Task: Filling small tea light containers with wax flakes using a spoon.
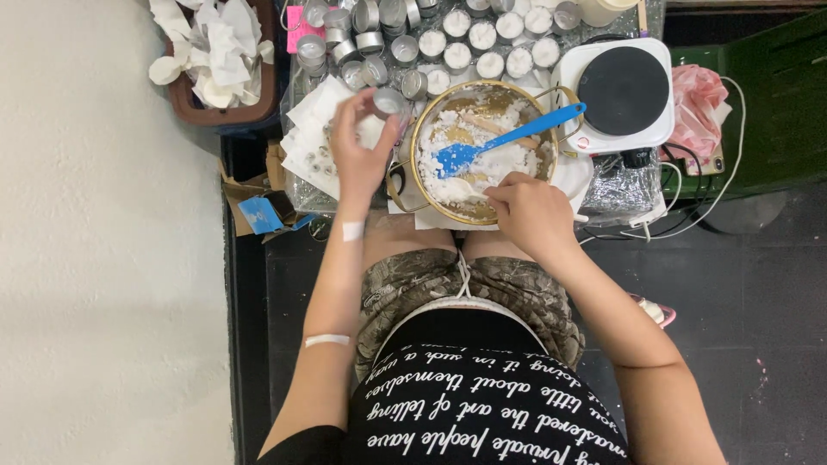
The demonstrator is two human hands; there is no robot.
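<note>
Crowded low worktop [603,185] across the upper middle of the frame, dark floor to the right, pale wall filling the left. Left hand [360,155] raised just left of centre, grip closed round a small round metal cup [389,103], pinched between fingertips and thumb and held over white paper sheets [314,138]. Right hand [530,211] low at the near rim of a gold-coloured pot [413,172], fingers curled shut on what looks like a pale spoon [461,191] dug into the white flaky wax [469,129]; hard to tell the tool's exact shape. Blue spatula [508,138] lying across the pot, handle pointing to the upper right toward a white hotplate [616,95] with a dark disc. Rows of filled and empty metal cups [469,39] packed along the top edge, just behind the pot. Bin of crumpled white tissue [220,52] at the upper left. Likely risks: flakes dropping off the spoon between pot and cup and scattering on the paper; the pinched cup slipping or tipping, being held only at its rim; the spatula handle getting knocked by the right wrist and levering wax out; an elbow nudging the close-packed cups; cables [689,207] by the hotplate snagging.
</note>
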